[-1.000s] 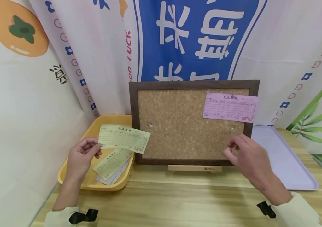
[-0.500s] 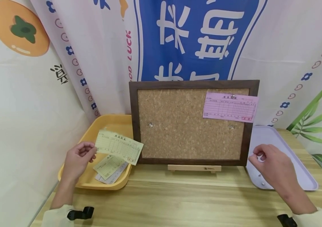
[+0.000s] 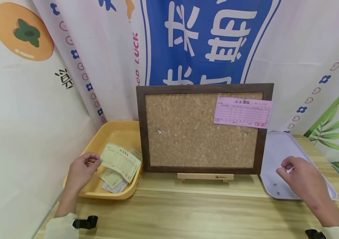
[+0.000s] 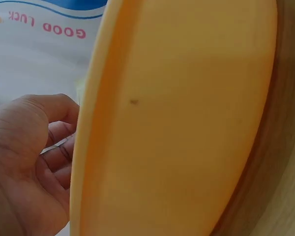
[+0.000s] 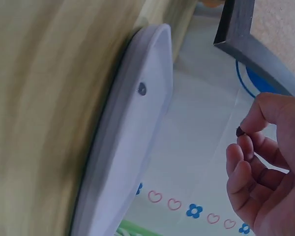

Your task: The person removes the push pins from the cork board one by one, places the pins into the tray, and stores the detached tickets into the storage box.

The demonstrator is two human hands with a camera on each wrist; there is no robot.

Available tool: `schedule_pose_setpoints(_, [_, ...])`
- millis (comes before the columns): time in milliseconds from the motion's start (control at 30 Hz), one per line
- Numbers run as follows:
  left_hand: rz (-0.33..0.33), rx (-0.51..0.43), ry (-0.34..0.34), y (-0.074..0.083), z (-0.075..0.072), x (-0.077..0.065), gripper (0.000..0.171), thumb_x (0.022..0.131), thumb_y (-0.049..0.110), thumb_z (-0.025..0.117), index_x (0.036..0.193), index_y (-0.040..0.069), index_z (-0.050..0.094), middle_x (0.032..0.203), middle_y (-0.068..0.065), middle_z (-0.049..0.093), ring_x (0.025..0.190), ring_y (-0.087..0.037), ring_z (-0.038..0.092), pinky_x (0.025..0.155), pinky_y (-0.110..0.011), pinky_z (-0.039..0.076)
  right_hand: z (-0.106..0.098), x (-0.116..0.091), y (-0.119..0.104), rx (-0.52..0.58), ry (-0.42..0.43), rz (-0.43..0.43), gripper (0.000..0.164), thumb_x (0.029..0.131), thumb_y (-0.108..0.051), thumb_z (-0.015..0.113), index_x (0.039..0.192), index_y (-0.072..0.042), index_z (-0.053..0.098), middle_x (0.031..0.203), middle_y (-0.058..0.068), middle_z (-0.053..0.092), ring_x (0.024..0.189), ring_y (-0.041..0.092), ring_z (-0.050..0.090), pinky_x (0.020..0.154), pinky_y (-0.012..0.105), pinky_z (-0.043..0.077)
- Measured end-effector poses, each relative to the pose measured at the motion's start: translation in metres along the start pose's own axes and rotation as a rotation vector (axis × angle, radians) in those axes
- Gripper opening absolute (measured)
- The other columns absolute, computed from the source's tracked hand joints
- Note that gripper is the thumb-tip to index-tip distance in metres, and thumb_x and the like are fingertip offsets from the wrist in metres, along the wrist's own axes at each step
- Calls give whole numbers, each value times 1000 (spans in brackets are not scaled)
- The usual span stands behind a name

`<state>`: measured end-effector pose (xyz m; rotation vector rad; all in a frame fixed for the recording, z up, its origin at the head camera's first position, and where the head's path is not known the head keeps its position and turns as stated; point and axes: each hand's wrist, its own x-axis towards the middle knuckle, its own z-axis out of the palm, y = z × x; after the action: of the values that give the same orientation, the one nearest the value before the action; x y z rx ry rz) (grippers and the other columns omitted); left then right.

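A: where's the slip [image 3: 121, 161] at?
B: left hand [image 3: 82, 170] has it pinched by its left end, over the basket [image 3: 106, 196]. looks like thin paper, so probably super light and floppy, creases easily. I'd stick to an edge or corner tbh
A: and the right hand [image 3: 305, 177]?
B: thumb and finger together on a dark bit [image 5: 240, 132], by the tray [image 3: 277, 146]

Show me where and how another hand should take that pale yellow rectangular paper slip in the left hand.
Probably pinch the slip by its right edge, coming from the right: the left hand pinches its left end, leaving that thin edge uncovered.
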<state>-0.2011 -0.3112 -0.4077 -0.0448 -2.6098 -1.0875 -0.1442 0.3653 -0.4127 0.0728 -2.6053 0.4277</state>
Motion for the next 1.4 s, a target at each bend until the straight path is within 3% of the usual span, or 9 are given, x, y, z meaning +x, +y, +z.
schedule_pose_setpoints(333, [19,99,18,-5,0,-1,11,95,8,70,102,-1,70,85,-9,67,69,-16,60,56,-24,48,-2,-5,12,-1,-69,28,14,75,-13,82,77,-10,68,76,8,68,63,25,60,51,42,45])
schedule_pose_setpoints(567, [48,109,0,-5,2,0,13,96,14,73,100,2,72,86,-7,69,74,-19,61,61,-25,49,-6,-11,16,-25,-128,72,14,77,-17,82,78,-14,68,83,12,69,67,26,61,46,43,45])
schedule_pose_setpoints(767, [93,144,34,3,4,-2,12,97,17,73,97,5,72,85,-3,69,81,-20,62,68,-23,48,-5,-13,17,-28,-132,69,13,78,-17,81,79,-15,68,86,14,69,69,31,62,47,48,46])
schedule_pose_setpoints(1033, [209,105,33,43,11,-6,7,97,16,73,95,9,72,83,1,66,80,-18,60,65,-20,47,-7,-15,14,-51,-80,54,10,78,-15,78,79,-13,68,81,11,67,63,20,55,45,37,41])
schedule_pose_setpoints(1400, [327,5,-47,107,44,-3,3,97,12,72,98,10,73,84,3,66,78,-14,60,63,-26,53,-12,-5,-3,-31,-11,48,8,80,-15,74,86,-10,72,81,7,69,66,22,61,46,32,41])
